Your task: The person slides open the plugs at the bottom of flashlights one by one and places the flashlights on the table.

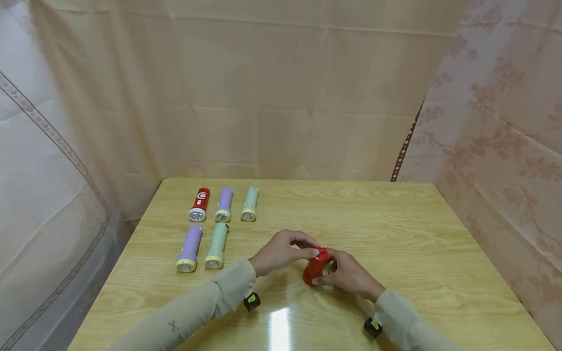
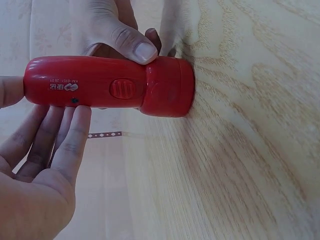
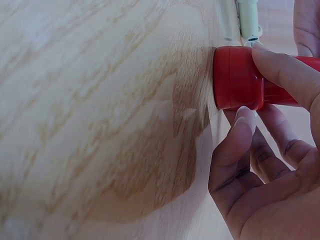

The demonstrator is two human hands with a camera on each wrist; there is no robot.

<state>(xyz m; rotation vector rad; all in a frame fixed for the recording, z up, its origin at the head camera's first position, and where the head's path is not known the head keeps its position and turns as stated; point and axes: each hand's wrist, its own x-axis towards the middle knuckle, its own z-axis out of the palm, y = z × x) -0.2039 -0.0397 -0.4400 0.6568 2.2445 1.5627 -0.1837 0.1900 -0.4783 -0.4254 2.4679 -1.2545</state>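
A red flashlight (image 1: 316, 266) stands upright, head down, on the wooden table in front of me. My left hand (image 1: 280, 252) pinches its tail end, thumb on the butt and fingers along the side. Lower down, my right hand (image 1: 352, 275) grips the body just by the head, its thumb (image 3: 280, 70) lying across the collar. In the left wrist view the sliding switch and white lettering of the red flashlight (image 2: 107, 82) show. Its lens is hidden against the tabletop.
To the left lie several flashlights in two rows. The back row has a red-and-white one (image 1: 200, 203), a purple one (image 1: 225, 202) and a mint one (image 1: 250, 203). In front are another purple one (image 1: 191, 244) and another mint one (image 1: 217, 244). Curtains (image 1: 284, 93) hang behind the table (image 1: 422, 263).
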